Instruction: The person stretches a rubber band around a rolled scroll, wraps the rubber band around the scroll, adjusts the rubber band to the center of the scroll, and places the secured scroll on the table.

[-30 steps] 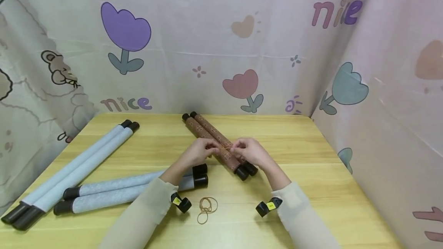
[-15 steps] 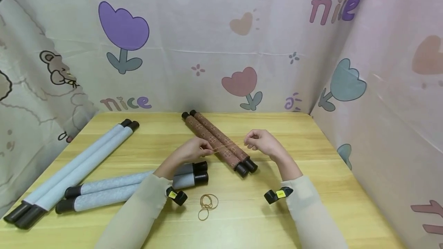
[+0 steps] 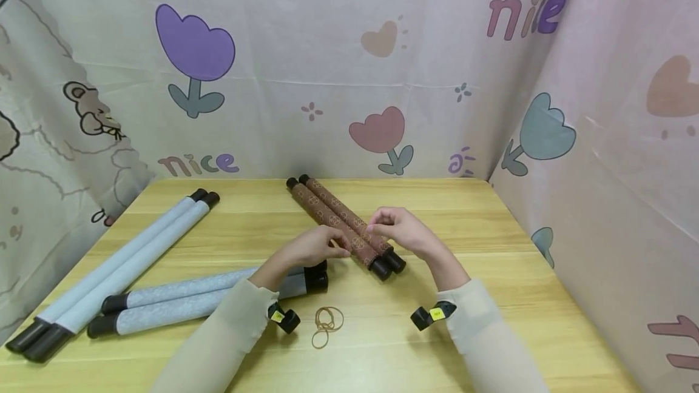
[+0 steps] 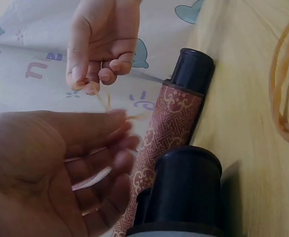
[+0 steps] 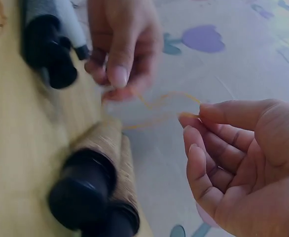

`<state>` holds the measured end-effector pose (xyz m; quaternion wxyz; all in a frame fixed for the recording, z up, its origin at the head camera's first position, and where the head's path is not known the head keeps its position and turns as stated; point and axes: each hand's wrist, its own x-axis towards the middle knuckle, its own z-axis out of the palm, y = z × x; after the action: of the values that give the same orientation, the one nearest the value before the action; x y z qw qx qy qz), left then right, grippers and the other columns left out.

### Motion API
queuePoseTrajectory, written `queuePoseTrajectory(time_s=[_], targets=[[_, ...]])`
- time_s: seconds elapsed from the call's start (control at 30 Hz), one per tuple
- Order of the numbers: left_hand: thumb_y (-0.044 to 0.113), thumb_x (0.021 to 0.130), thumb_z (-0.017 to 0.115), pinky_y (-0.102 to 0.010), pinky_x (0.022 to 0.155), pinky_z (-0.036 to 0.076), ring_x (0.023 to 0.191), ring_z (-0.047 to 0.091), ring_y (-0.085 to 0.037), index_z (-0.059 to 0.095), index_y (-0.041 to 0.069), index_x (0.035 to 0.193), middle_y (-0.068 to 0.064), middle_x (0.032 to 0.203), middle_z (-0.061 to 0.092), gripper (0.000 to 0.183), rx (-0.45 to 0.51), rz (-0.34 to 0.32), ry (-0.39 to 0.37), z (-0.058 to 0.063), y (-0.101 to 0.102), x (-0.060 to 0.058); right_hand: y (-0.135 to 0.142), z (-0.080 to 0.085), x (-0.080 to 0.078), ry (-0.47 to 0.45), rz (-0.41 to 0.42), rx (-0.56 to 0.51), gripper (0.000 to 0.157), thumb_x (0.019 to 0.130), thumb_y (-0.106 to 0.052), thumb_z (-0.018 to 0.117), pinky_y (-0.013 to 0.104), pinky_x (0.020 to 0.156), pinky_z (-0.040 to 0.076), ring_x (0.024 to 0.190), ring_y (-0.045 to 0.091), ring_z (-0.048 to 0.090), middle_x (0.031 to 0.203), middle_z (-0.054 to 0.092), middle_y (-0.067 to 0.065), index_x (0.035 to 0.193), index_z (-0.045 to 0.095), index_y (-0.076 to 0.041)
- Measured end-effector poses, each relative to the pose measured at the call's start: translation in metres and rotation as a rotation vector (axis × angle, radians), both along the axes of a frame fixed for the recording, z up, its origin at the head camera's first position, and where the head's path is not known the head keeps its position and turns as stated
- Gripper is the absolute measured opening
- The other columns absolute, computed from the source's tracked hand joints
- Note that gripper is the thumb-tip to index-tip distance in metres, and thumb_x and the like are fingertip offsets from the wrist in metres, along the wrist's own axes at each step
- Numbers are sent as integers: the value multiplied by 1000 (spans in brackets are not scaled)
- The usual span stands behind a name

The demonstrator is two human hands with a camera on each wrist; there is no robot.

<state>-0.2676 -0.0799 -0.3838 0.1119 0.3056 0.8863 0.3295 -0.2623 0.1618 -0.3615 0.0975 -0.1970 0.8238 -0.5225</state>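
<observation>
My left hand (image 3: 315,246) and right hand (image 3: 404,232) hover above a pair of brown patterned scrolls (image 3: 334,218) with black end knobs, lying side by side. A thin tan rubber band (image 5: 171,95) runs slackly between the two hands. In the right wrist view, the right thumb and index finger pinch one end of it. The left thumb and fingers pinch its other part, as the left wrist view shows near the left fingertips (image 4: 117,117). In the head view the band is too faint to make out. It appears apart from the scrolls.
Several loose rubber bands (image 3: 326,326) lie at the table's front. Two grey-blue scrolls (image 3: 180,301) rest side by side, partly under the left forearm. Two longer light blue scrolls (image 3: 133,259) lie slanted at the left. A printed curtain (image 3: 306,47) hangs behind the table.
The hands first drew apart, stretching the rubber band above the brown scrolls, then came closer again, and the band slackened. The scrolls stayed in place.
</observation>
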Motion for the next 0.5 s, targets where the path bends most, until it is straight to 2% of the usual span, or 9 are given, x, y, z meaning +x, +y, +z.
queuePoseTrajectory(time_s=[0.13,0.23,0.37,0.5], targets=[[32,90,72,-38,84,51,96,63,-17,66,11,119,0,106,68,36,36,10,-9,0,4,3,-13,-3,5,35,29,40,7,93,-11,66,30,60,42,67,26,51,84,62,25,95,67,-5],[36,90,71,-38,85,52,98,64,-16,63,14,123,1,108,68,40,100,-20,-5,1,8,5,-19,-4,7,67,53,62,5,93,-10,65,28,55,42,62,20,50,82,63,21,94,66,-5],[31,94,67,-33,79,53,91,64,-11,66,15,112,6,98,69,24,128,-56,63,1,13,8,-22,-3,9,112,46,91,4,94,-11,65,29,56,45,63,19,54,82,65,12,94,67,-8],[26,95,65,-30,74,51,83,62,-9,69,17,99,8,90,68,10,129,-20,122,-1,12,8,-20,1,10,136,18,123,5,94,-13,65,30,64,47,73,18,57,84,66,5,95,69,-9]])
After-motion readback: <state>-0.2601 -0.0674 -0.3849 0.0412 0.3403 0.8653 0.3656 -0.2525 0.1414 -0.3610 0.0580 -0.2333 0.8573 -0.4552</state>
